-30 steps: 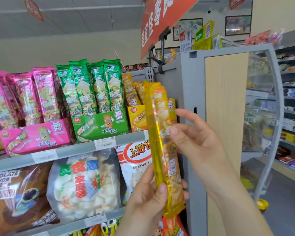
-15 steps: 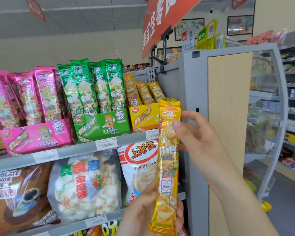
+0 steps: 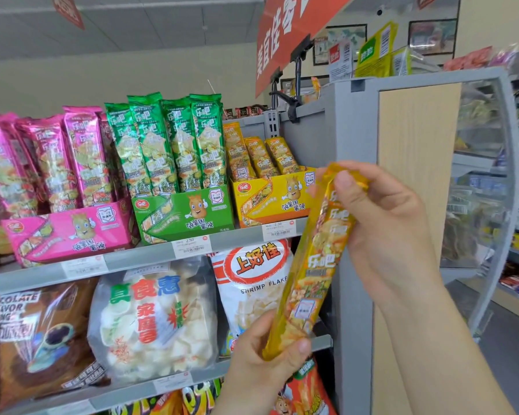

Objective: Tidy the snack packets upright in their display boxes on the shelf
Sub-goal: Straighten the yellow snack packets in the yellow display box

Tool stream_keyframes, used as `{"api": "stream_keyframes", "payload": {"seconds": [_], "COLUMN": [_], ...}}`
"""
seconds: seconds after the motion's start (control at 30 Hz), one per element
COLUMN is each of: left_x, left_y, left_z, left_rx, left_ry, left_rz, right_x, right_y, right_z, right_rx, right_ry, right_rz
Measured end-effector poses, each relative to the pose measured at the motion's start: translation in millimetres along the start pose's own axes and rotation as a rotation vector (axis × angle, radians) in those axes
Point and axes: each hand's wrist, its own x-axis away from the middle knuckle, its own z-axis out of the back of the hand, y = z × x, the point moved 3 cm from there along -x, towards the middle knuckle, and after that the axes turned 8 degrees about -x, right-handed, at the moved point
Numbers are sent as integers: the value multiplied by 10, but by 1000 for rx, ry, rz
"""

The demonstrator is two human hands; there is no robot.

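I hold one long yellow snack packet [image 3: 316,265] in front of the shelf, tilted with its top to the right. My right hand [image 3: 381,229] pinches its top end and my left hand [image 3: 264,354] grips its bottom end. Behind it on the upper shelf stands the yellow display box [image 3: 270,199] with three yellow packets [image 3: 261,155] leaning back inside. To its left are the green display box [image 3: 183,214] with upright green packets [image 3: 165,145] and the pink display box [image 3: 69,232] with pink packets [image 3: 42,163].
The grey shelf rail [image 3: 132,262] carries price tags. Below it sit a shrimp flakes bag [image 3: 252,283], a clear bag of white crackers [image 3: 153,322] and a brown chocolate bag [image 3: 39,339]. A grey and wood end panel [image 3: 414,139] stands right of the shelf, with an aisle beyond.
The yellow packet has come down and tilted, its top now leaning right. Both hands still hold its ends, and the right hand has shifted to the very top.
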Motion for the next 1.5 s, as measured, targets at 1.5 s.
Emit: {"api": "stream_keyframes", "payload": {"seconds": [1.5], "left_x": [-1408], "left_y": [1996], "left_z": [493], "left_rx": [-1200], "left_ry": [660], "left_rz": [-781], "right_x": [-1724], "right_y": [264], "right_z": [-972], "right_rx": [473], "right_ry": [-234], "right_rz": [360]}}
